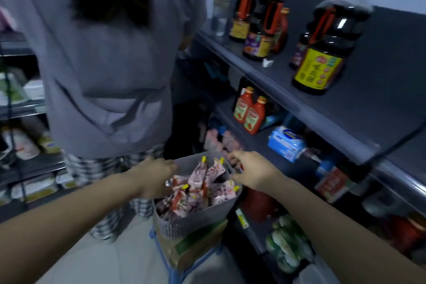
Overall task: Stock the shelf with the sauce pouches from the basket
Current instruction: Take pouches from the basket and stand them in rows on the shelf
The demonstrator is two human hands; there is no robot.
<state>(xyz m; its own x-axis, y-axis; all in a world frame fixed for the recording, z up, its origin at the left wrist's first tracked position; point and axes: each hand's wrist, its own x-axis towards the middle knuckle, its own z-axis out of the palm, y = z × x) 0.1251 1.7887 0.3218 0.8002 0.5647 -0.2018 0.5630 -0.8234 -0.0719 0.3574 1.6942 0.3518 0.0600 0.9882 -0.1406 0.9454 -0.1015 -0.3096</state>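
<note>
head view — basket (pixel 184 217) of sauce pouches (pixel 207 180) sat beside the shelf (pixel 288 97). right hand (pixel 251 173) curled on its rim; left hand (pixel 154 175) among the pouches, grip unclear. best — steady basket, lift few pouches.

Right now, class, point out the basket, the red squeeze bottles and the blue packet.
basket (pixel 184 218), head view, front mesh wall.
red squeeze bottles (pixel 251 119), head view, nearer bottle's label.
blue packet (pixel 285 142), head view, top face.
</note>
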